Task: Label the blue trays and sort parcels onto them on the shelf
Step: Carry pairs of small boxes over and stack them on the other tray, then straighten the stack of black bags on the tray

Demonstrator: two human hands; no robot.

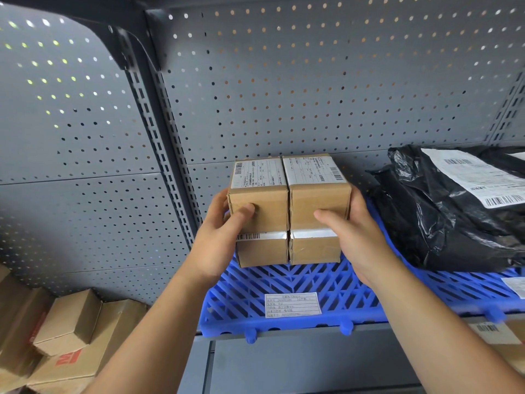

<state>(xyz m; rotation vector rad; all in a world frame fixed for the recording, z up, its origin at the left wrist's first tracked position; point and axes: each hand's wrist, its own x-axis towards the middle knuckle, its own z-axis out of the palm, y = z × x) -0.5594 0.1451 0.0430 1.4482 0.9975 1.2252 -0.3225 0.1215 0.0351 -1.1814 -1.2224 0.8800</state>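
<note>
A blue slatted tray (284,282) lies on the grey shelf and carries a white paper label (293,305) near its front edge. Several small cardboard parcels stand on it in two stacked pairs. My left hand (224,234) grips the upper left parcel (260,206), thumb on its front face. My right hand (352,231) grips the upper right parcel (318,203) the same way. The two lower parcels (262,251) sit under them on the tray. Both upper parcels show shipping labels on top.
A black plastic mailer bag (449,209) with white shipping labels lies on a blue tray at the right. Loose cardboard boxes (71,336) are piled at lower left. A grey pegboard back wall (312,95) and a slotted upright (159,143) stand behind the shelf.
</note>
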